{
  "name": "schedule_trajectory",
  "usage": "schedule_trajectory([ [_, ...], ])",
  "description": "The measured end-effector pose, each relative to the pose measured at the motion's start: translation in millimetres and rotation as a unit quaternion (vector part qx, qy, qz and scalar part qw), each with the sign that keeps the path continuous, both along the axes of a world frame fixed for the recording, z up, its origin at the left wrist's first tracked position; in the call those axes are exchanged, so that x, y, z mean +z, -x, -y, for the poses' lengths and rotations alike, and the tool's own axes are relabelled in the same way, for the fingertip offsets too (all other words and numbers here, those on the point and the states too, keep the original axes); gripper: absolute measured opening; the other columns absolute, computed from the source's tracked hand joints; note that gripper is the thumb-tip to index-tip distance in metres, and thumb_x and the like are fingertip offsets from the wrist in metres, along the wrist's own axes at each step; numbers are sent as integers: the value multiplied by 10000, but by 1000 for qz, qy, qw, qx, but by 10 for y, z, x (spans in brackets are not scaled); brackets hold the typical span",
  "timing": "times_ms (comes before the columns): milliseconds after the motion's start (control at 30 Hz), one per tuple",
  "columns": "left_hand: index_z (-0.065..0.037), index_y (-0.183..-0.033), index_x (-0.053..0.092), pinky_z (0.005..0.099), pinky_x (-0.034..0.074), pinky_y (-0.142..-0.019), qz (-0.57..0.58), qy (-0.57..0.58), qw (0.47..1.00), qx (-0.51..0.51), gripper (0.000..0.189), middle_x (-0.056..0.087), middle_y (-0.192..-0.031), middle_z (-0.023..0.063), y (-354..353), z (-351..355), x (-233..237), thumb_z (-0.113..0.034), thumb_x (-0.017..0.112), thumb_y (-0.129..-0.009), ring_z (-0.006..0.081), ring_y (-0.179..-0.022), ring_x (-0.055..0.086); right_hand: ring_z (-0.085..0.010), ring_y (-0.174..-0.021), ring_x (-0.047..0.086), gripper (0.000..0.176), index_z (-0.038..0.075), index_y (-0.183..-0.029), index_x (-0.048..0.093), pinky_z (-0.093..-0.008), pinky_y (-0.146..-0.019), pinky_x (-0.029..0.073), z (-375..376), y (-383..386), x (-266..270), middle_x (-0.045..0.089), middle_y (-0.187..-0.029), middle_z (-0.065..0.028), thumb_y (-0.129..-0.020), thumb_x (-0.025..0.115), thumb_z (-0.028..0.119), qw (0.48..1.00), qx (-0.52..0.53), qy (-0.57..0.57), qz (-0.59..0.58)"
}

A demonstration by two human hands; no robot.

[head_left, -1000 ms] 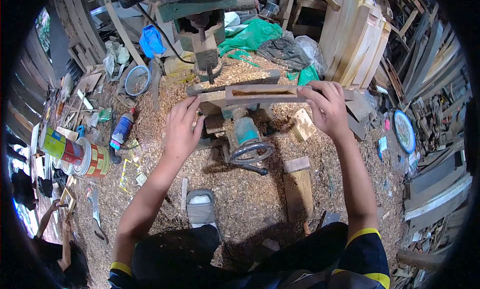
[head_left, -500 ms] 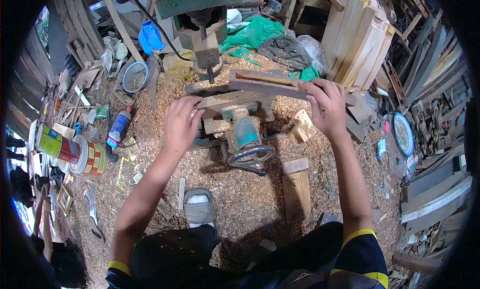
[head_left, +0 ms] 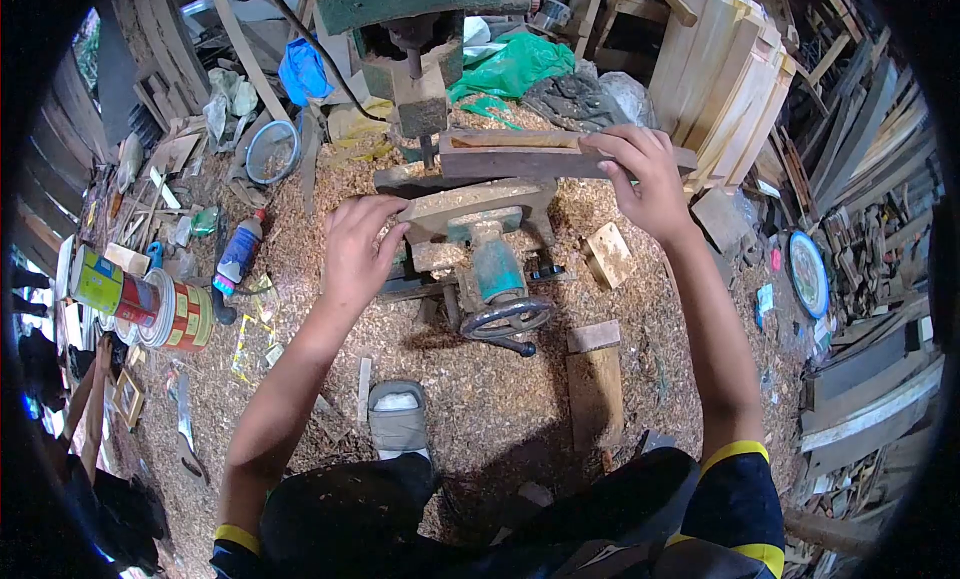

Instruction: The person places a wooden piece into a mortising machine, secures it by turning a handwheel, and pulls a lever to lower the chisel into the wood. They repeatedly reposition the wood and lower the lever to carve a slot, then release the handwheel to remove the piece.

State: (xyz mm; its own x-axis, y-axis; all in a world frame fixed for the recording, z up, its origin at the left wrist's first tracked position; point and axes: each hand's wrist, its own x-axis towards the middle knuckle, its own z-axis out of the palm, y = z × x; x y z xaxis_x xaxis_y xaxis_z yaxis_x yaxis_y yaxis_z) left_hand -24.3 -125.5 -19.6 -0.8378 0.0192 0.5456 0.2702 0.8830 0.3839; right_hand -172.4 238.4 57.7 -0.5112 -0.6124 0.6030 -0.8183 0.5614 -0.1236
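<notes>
My right hand (head_left: 645,179) is closed around the right part of a dark wooden bar (head_left: 520,165) with a long slot cut in its upper side. The bar lies across the back of a machine vise, close to the drill bit (head_left: 427,151). My left hand (head_left: 355,249) rests by the left end of the vise's wooden jaw (head_left: 470,207), thumb apart from the fingers and nothing held. Whether those fingertips press on the jaw is hard to see. Below the jaw are the teal vise body (head_left: 497,269) and its handwheel (head_left: 505,319).
The drilling machine head (head_left: 410,14) hangs above the vise. A wood block (head_left: 608,255) and a plank (head_left: 595,394) lie on the shavings-covered floor. Paint cans (head_left: 175,309) and a bottle (head_left: 238,254) stand left; tall boards (head_left: 715,79) lean at right. Another person's arms (head_left: 90,409) show far left.
The slotted bar has shifted left and its right end has come up, so it lies more level. My right hand has moved up with it. My left hand has barely moved.
</notes>
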Motion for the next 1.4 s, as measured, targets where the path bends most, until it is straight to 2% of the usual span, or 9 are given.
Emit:
schedule_trajectory([
  [267,-103,-1162,756,413,451,-970,-1,11,1000,-6,252,737,-1177,75,35,13,39,-149,762,-915,305,-1079,646,-280,-1084,635,372,175,-1233,728,-425,-934,437,80,286,17,694,-1122,-57,-885,687,48,1000,26,-9,13],
  [533,-116,-1170,761,425,448,-987,18,12,1000,-2,264,740,-1181,67,68,58,11,-158,774,-910,297,-1097,648,-290,-1102,644,355,171,-1227,718,-434,-966,441,75,404,-52,694,-1130,-51,-903,676,34,999,-39,14,-21],
  [633,-128,-1143,758,416,424,-907,-24,18,999,-13,263,737,-1143,40,85,80,-15,-153,786,-883,280,-1064,637,-285,-1116,642,351,169,-1228,720,-437,-982,434,12,296,-74,694,-1142,-45,-901,680,50,999,-39,30,-11],
  [867,-105,-1147,750,437,419,-958,-10,-17,999,-30,226,722,-1157,84,121,181,48,-101,635,-953,311,-1098,628,-280,-1125,641,349,173,-1222,727,-440,-991,430,-52,223,-82,693,-1169,-53,-902,663,50,1000,14,6,16],
  [1033,-102,-1174,741,447,417,-981,-9,9,1000,-2,252,709,-1211,83,178,227,37,-95,623,-951,315,-1131,618,-288,-1116,636,365,177,-1248,721,-442,-986,426,25,218,-109,693,-1173,-62,-908,653,63,996,-73,-9,-46],
  [1133,-112,-1225,726,465,407,-1009,-18,22,999,-21,291,689,-1272,82,190,196,82,-125,629,-951,317,-1183,604,-298,-1110,634,363,176,-1262,717,-445,-981,423,-5,122,-130,692,-1178,-72,-918,643,85,993,-99,16,-57],
  [1200,-118,-1292,705,506,383,-1050,-9,111,994,-20,344,658,-1332,97,198,180,138,-196,617,-968,333,-1262,561,-302,-1112,633,360,176,-1263,716,-444,-981,421,-32,11,-183,691,-1181,-75,-920,642,94,992,-107,37,-48],
  [1233,-118,-1292,705,506,383,-1050,-10,113,993,-22,344,658,-1332,97,214,188,140,-196,617,-968,333,-1262,561,-305,-1115,632,358,175,-1265,715,-442,-981,419,-46,-36,-214,690,-1183,-79,-922,641,103,991,-115,61,-38],
  [1400,-198,-1404,680,604,324,-1093,42,193,979,-48,490,578,-1399,155,323,275,105,-436,447,-1046,391,-1356,463,-306,-1120,630,356,173,-1262,712,-436,-975,416,-165,-153,-408,689,-1189,-85,-916,650,118,989,-131,67,-17],
])
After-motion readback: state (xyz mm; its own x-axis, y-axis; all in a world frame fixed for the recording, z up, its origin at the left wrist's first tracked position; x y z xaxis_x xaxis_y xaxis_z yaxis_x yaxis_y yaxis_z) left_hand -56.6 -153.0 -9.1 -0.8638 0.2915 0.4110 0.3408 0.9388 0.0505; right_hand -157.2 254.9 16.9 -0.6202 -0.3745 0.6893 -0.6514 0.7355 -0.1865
